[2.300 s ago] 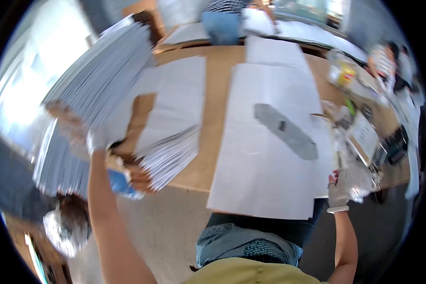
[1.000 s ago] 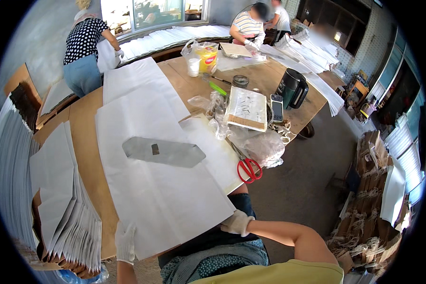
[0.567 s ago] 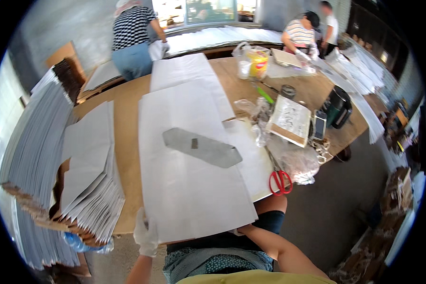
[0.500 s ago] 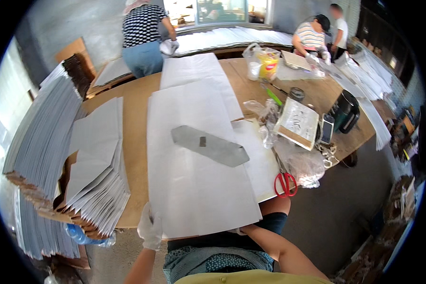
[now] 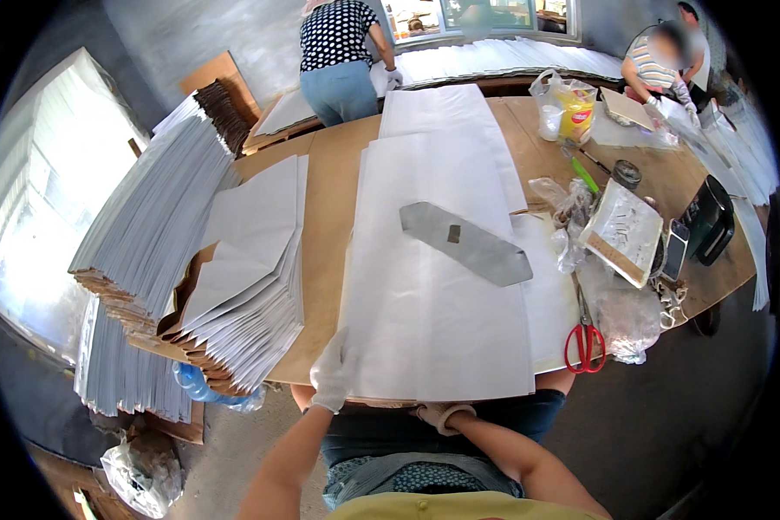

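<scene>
A stack of large white paper sheets (image 5: 442, 329) lies lengthwise in front of me, its near end at the table's front edge. On it rests a flat grey pointed template (image 5: 468, 243) with a small dark square at its middle. My left hand (image 5: 330, 374), in a white glove, touches the stack's near left edge, its fingers stretched forward and slightly blurred. Just below the front edge is my right hand (image 5: 443, 417), also gloved, close to my lap. Its fingers are partly hidden, so I cannot tell whether it holds anything.
Folded paper (image 5: 243, 286) and a tall stack (image 5: 160, 225) stand left. At right lie red-handled scissors (image 5: 586, 347), a white block (image 5: 622, 232), a phone (image 5: 675, 250), a dark jug (image 5: 709, 221) and plastic bags (image 5: 628, 322). People (image 5: 338, 65) work beyond the table.
The view has shifted, so the scene sits farther right and higher. My right hand has come out from under the sheets' near edge. My left hand's fingers now reach forward along the left edge.
</scene>
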### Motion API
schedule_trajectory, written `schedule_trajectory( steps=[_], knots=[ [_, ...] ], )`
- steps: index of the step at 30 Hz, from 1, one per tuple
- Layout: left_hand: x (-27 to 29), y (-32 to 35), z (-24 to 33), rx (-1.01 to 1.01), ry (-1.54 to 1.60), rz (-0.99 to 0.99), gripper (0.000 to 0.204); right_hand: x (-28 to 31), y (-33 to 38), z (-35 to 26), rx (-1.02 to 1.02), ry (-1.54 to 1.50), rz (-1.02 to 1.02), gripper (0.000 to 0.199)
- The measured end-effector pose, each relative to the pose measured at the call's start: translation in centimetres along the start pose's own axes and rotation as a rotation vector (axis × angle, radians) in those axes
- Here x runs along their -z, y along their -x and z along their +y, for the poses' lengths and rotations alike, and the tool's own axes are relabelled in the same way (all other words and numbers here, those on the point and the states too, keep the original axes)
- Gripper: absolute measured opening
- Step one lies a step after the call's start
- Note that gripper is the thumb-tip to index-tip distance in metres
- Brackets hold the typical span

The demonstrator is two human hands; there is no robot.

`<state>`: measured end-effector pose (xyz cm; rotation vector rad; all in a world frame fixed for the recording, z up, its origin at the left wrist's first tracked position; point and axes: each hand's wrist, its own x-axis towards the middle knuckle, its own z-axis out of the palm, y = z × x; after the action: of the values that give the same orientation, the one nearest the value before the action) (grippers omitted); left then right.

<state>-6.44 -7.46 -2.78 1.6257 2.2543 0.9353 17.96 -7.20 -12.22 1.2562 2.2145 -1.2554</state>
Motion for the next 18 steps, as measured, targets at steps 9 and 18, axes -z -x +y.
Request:
schedule_trajectory(
  steps=[9, 18],
  knots=[
    [0.4, -1.1, 1.6, 0.044, 0.048, -0.077, 0.053, 3.7, 3.8, -3.1, 0.194, 0.104, -0.130, 0.036],
    [1.6, -2.4, 3.0, 0.139, -0.004, -0.206, 0.049, 2.3, 4.6, -3.2, 0.077, 0.148, -0.006, 0.045]
  ],
)
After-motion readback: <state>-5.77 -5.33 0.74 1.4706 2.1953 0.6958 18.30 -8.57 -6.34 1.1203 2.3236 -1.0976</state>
